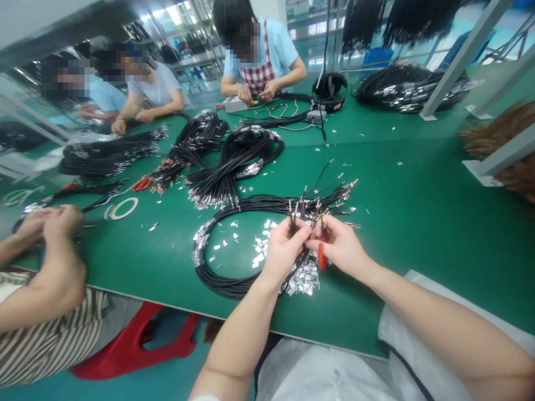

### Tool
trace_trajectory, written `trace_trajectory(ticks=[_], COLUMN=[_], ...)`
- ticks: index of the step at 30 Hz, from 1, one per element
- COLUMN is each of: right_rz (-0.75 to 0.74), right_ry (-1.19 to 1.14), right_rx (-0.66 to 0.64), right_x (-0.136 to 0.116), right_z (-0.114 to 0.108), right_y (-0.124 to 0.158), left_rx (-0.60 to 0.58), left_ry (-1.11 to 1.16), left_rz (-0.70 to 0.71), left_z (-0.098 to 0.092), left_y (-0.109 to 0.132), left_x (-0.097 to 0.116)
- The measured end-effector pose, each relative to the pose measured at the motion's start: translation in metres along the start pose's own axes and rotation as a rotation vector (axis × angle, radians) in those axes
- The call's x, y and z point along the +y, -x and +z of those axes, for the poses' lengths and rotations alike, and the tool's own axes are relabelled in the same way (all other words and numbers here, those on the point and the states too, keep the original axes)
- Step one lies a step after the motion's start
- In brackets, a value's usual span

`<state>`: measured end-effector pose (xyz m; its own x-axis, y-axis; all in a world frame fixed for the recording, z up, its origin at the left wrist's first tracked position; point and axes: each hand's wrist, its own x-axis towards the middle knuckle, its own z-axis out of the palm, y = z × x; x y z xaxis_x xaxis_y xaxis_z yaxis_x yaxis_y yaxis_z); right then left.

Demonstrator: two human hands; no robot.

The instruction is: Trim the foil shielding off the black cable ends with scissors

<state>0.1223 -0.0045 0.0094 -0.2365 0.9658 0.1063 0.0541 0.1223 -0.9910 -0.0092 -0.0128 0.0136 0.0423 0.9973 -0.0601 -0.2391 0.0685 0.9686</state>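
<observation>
Several thin black cables with stripped ends are gripped in my left hand (285,249), thumb pressed against the fingers. Close beside it, nearly touching, my right hand (340,244) is closed around scissors with a red handle (322,256); their blades are mostly hidden. A cable end also shows at its fingertips, but whether it is pinched there I cannot tell. Both hands are over a looped bundle of black cables (204,273), wrapped in silver foil at its left bend. Small foil scraps (304,278) lie heaped under my hands and scattered inside the loop.
Other cable bundles (251,147) lie farther back on the green table (418,223). To the left are a tape roll (124,208) and orange-handled scissors (142,184). A co-worker's hands (58,223) work at the left edge; more people sit opposite. Metal posts (463,61) stand at right.
</observation>
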Motion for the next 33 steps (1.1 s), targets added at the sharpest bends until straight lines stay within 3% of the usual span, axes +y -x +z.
trace_trajectory(ticks=[3,7,11,14,17,23,27,33], right_rz=[-0.040,-0.114,-0.110,-0.037,0.040,0.314,0.392,0.398], right_ry=[0.058,0.340,0.480,0.316,0.104,0.110,0.110,0.061], right_rx=[0.026,0.072,0.031,0.001,-0.042,-0.397,-0.418,-0.438], right_x=[0.003,0.004,0.001,-0.006,-0.017,-0.028,-0.023,-0.021], right_z=[-0.001,-0.004,-0.013,-0.024,-0.031,-0.019,-0.009,-0.011], right_y=[-0.001,-0.001,-0.004,-0.006,-0.006,0.002,0.004,0.004], left_rx=[-0.016,-0.088,-0.213,-0.266,-0.196,0.027,0.029,0.032], left_ry=[-0.048,-0.045,0.070,0.138,0.206,0.264,0.242,0.168], left_rz=[0.026,0.046,-0.109,-0.241,-0.219,-0.051,0.002,0.041], left_z=[0.000,-0.001,-0.006,-0.009,-0.010,-0.008,-0.007,-0.007], left_y=[-0.001,-0.005,-0.006,-0.005,-0.005,-0.006,-0.004,-0.003], left_x=[-0.004,-0.004,0.004,0.010,0.013,0.015,0.014,0.010])
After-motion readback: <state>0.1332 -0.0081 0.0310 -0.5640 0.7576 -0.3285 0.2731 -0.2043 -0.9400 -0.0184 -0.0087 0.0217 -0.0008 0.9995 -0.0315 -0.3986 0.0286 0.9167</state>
